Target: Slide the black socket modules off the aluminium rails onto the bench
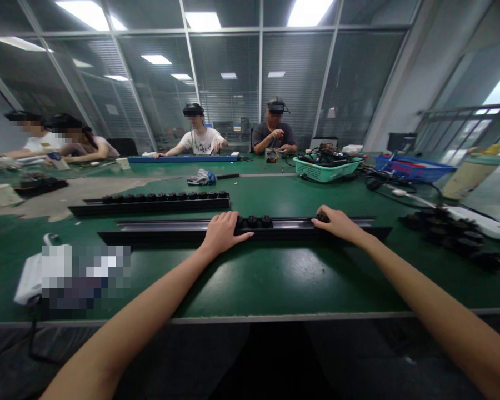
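Observation:
A long black rail with a shiny inner channel lies crosswise on the green table in front of me. Two small black knob-like parts sit in its channel, right of my left hand; another is partly covered by that hand. My left hand grips the rail near its middle, fingers over the far side and thumb along the front. Farther right, my right hand pinches a small dark part at the channel, mostly hidden by the fingers.
Behind lies a second black rail filled with several black parts. A pile of black parts is at right, near a power strip. Farther back are a green basket, a blue tray, gloves and co-workers.

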A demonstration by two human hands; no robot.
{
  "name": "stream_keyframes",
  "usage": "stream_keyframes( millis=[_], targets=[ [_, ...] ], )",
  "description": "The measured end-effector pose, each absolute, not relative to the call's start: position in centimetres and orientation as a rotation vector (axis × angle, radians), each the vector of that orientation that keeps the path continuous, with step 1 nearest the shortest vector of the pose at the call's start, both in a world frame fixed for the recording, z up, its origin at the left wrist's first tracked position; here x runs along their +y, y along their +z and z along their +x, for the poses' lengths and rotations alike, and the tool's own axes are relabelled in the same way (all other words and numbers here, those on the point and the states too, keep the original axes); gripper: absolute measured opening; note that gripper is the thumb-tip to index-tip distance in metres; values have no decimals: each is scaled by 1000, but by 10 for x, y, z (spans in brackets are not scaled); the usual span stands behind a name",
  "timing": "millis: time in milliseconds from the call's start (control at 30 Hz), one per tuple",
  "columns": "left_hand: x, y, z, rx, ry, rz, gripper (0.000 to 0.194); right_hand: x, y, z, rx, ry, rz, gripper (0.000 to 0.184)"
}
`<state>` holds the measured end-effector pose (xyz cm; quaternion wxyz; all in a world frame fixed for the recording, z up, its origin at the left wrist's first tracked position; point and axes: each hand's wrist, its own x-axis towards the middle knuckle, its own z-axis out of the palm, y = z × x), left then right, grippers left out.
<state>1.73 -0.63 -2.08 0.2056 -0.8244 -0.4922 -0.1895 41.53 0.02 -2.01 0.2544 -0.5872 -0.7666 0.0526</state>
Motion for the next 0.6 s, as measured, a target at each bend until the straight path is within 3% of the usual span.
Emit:
stream_keyframes(
  millis=[267,600],
  targets=[
    [-6,-19,17,-1384,-528,-2314,70,-6,-36,413,-1837,-81,-1711,37],
    [-5,-19,18,-1387,-503,-2299,69,-12,-26,427,-1808,-34,-1747,29]
  ],
)
